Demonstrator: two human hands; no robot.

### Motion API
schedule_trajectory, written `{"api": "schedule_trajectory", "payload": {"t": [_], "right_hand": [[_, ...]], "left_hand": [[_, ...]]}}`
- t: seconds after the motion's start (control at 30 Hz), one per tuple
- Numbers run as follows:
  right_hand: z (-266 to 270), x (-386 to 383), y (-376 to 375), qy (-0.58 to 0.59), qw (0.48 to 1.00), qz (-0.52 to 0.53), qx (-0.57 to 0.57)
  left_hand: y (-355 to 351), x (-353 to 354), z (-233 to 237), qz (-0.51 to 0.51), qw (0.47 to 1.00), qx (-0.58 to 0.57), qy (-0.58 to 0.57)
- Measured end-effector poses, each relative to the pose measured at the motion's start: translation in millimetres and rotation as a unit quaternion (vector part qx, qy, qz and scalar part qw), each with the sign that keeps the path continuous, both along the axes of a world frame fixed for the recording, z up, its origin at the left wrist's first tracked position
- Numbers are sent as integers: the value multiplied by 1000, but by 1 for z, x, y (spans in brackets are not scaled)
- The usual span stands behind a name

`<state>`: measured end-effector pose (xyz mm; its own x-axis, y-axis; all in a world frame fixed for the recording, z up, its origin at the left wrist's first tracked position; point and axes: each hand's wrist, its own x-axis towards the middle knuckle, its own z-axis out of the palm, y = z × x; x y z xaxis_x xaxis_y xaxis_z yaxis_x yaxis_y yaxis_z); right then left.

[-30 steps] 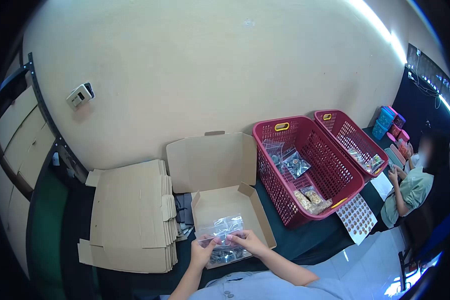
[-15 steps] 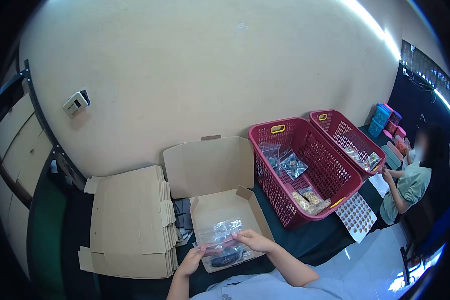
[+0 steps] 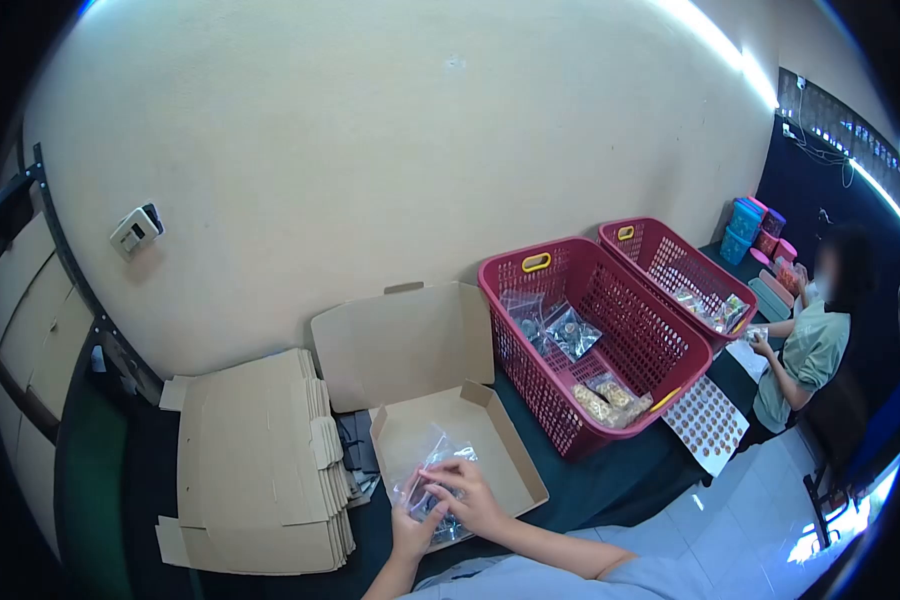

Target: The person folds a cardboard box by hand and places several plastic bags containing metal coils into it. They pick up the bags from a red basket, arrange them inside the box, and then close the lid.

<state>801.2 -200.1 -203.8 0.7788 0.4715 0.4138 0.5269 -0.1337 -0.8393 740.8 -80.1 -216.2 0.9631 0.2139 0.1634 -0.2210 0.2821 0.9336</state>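
Note:
Both hands are close together over the front of an open cardboard box (image 3: 505,440). My left hand (image 3: 413,528) grips the left edge of a clear plastic bag (image 3: 435,455). Across the bag's top lies my right hand (image 3: 467,497), its fingers bent and pinching the plastic near the left thumb. Something dark shows in the clear plastic beneath the hands, partly covered by them. The box's lid (image 3: 405,345) stands raised against the wall.
Flattened cardboard boxes (image 3: 245,460) are stacked at left. Two maroon baskets (image 3: 610,335) (image 3: 670,265) with bagged items stand at right, beside a sticker sheet (image 3: 707,425). Beyond, a co-worker (image 3: 815,345) holds a small packet. Stacked colored containers (image 3: 740,230) are at the back.
My right hand has moved left, close to my left hand, and the stretched bag top is now bunched between them. The view has shifted slightly. The co-worker's hands have moved off the basket rim.

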Motion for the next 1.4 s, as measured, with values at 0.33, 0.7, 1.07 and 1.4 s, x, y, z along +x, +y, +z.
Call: {"api": "schedule_trajectory", "payload": {"t": [0.33, 0.7, 1.07, 1.4], "right_hand": [[-6, 15, -6, 410, 895, 9, 175], [-8, 30, -34, 448, 880, 107, 115], [10, 18, -19, 302, 931, -49, 199], [-26, 6, 17, 88, 992, 14, 84]], "left_hand": [[7, -7, -5, 58, 988, 92, 105], [42, -16, 0, -96, 985, 136, 54], [52, -4, -11, 64, 993, 78, 65], [4, 16, -13, 5, 999, -25, 33]]}}
